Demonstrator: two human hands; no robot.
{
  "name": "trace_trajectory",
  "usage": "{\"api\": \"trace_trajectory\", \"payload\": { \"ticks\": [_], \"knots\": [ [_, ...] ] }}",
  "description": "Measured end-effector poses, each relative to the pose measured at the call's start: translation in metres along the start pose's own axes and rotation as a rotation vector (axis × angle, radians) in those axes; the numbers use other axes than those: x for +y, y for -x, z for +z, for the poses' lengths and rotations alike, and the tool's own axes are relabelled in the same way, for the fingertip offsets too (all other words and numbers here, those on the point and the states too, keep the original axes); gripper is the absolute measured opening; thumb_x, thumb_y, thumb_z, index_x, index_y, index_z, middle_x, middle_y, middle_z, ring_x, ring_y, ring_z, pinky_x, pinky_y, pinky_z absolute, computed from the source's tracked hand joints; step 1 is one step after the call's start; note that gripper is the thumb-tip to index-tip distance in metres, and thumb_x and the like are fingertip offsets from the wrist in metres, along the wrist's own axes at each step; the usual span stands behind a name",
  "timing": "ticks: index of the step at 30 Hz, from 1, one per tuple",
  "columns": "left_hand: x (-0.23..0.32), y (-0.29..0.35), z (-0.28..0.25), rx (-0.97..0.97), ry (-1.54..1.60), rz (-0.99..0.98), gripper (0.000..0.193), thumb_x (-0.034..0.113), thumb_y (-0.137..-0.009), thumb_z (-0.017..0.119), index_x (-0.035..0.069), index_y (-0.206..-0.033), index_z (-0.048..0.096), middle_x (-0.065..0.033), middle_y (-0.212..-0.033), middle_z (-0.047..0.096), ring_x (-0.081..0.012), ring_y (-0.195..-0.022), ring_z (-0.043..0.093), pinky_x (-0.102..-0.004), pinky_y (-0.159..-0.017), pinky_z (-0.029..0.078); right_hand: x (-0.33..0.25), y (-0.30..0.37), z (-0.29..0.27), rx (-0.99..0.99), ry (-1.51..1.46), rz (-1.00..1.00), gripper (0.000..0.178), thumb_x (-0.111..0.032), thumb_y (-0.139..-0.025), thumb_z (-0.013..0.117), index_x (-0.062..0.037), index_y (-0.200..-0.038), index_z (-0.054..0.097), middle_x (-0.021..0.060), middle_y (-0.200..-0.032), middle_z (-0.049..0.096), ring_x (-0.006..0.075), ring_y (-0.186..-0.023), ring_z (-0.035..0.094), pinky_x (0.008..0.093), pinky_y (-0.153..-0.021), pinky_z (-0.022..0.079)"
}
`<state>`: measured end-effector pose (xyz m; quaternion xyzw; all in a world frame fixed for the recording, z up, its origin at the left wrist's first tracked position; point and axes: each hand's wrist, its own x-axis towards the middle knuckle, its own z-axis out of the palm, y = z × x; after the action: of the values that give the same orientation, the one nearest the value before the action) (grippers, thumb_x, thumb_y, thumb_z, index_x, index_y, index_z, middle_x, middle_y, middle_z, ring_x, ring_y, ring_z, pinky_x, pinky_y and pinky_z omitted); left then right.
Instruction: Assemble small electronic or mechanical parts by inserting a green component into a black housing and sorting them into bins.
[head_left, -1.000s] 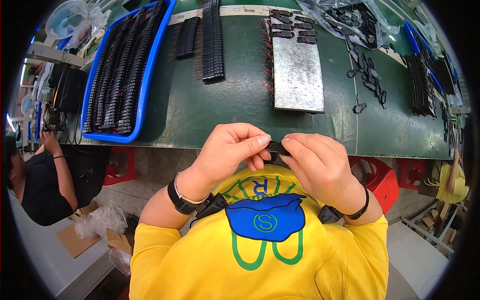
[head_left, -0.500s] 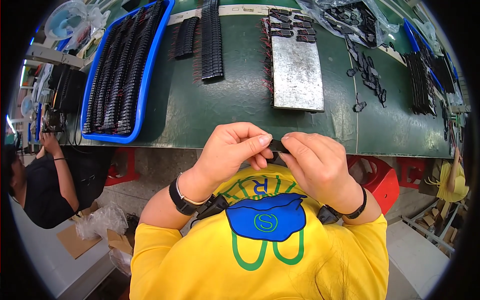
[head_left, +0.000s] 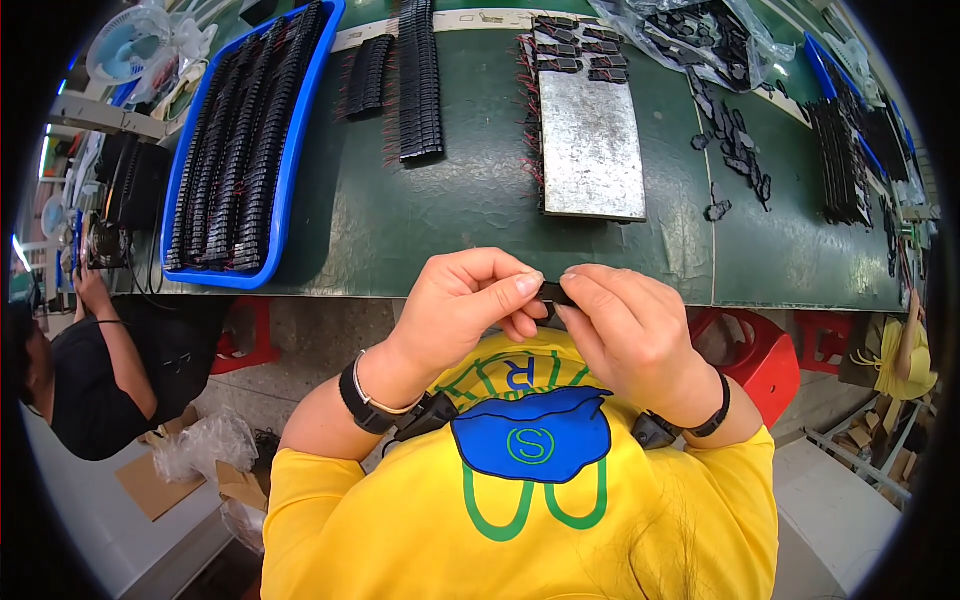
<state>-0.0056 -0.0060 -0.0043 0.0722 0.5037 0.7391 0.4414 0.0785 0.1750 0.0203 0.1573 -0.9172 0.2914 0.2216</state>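
Between my fingertips, just past the table's front edge, is a small black part (head_left: 552, 293), mostly covered by my fingers. My left hand (head_left: 478, 295) pinches its left end with thumb and index finger. My right hand (head_left: 628, 312) grips the other end, thumb below and fingers on top. Beyond my hands lies a silver metal plate (head_left: 592, 145). Several small black pieces (head_left: 558, 50) rest on its far end, and black parts with red wires (head_left: 532, 130) line its left side.
A blue tray (head_left: 283, 215) full of rows of black parts stands at the left. Black rows with red wires (head_left: 418, 100) lie right of it. Loose black pieces (head_left: 738, 140) and a clear plastic bag (head_left: 765, 60) are at the right. A co-worker (head_left: 95, 350) sits left; a red stool (head_left: 750, 365) stands right.
Both hands keep their grip on the black part with only a slight shift of the fingers. The co-worker's arm at the left has moved a little.
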Motion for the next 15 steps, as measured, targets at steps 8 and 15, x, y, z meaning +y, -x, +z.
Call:
{"api": "trace_trajectory", "payload": {
  "ticks": [8, 15],
  "knots": [
    [-0.0027, 0.0052, 0.0022, -0.013, -0.038, 0.077, 0.012, 0.01, -0.091, 0.06, -0.001, -0.096, 0.064, -0.0073, -0.081, 0.067, -0.009, -0.069, 0.063, -0.0223, -0.064, 0.054, 0.0005, 0.0011, 0.0032, 0.015, 0.032, -0.043, 0.03, 0.004, -0.064, 0.07, 0.0037, -0.092, 0.06, 0.0157, -0.086, 0.064, 0.0296, -0.07, 0.064, 0.0347, -0.061, 0.054],
    [-0.0047, 0.0088, 0.0094, 0.034, -0.118, 0.205, 0.01, -0.002, -0.084, 0.064, -0.002, -0.094, 0.063, -0.0084, -0.083, 0.067, -0.0122, -0.07, 0.065, -0.0238, -0.062, 0.054, 0.0, 0.0022, 0.0054, 0.042, 0.06, -0.077, 0.031, 0.005, -0.064, 0.07, 0.0037, -0.092, 0.059, 0.0154, -0.086, 0.063, 0.0289, -0.069, 0.063, 0.0341, -0.061, 0.053]
  ]
}}
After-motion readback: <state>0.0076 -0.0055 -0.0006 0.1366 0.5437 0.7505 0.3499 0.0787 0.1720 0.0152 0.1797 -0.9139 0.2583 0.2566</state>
